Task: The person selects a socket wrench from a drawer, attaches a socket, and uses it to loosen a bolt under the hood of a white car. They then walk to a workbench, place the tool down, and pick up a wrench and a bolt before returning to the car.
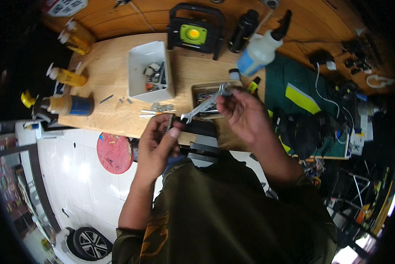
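Note:
My right hand (246, 115) is closed around the ring end of a silver combination wrench (202, 107). The wrench slants down to the left, and its open end lies close to my left hand (160, 140). Between the thumb and fingers of that hand is a slim metal piece (169, 122), perhaps a bolt; its kind is not clear. Behind the wrench sits a shallow tray (195, 93) of small metal parts and tools. Below both hands a grey and dark bench vise (204, 147) shows at the table's front edge.
On the wooden table (111, 57) stand a white bin (150, 91) with small parts, a lit work lamp (193, 33), a spray bottle (259, 53) and several yellow bottles (68, 78). Dark gear (300, 132) lies on the right. A red round stool (114, 152) stands on the tiled floor.

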`<state>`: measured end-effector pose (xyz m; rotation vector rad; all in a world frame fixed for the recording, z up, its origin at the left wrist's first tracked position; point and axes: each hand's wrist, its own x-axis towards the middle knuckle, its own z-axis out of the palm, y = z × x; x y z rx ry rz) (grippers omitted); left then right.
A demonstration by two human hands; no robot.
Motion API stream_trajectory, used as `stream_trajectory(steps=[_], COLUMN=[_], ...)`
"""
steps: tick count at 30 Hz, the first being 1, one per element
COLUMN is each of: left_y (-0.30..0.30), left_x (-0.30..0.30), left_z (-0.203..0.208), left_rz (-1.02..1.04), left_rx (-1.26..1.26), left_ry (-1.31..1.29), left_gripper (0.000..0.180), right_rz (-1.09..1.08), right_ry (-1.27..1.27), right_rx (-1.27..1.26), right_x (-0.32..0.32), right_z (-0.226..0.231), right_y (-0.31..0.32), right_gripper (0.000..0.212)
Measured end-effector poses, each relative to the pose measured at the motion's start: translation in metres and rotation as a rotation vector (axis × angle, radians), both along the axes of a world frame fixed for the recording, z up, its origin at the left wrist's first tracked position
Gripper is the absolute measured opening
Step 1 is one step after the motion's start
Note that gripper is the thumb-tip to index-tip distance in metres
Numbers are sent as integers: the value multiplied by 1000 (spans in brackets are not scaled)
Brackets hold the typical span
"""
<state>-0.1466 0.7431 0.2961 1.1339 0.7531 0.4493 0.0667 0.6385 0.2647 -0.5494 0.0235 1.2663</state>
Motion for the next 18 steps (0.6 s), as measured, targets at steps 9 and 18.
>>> stream_trajectory(steps=[9, 18], left_y=[-16, -30], left_x=[-41, -124], left_z=[5, 6], left_rz=[236, 316], left_rx=[52, -173], left_ry=[-61, -288], left_gripper=[16, 24], right_rz=[174, 423], right_ry=[-824, -1763], right_rx=[13, 203], right_x=[-63, -127], right_z=[24, 44], right_y=[10, 7], right_gripper=[32, 21])
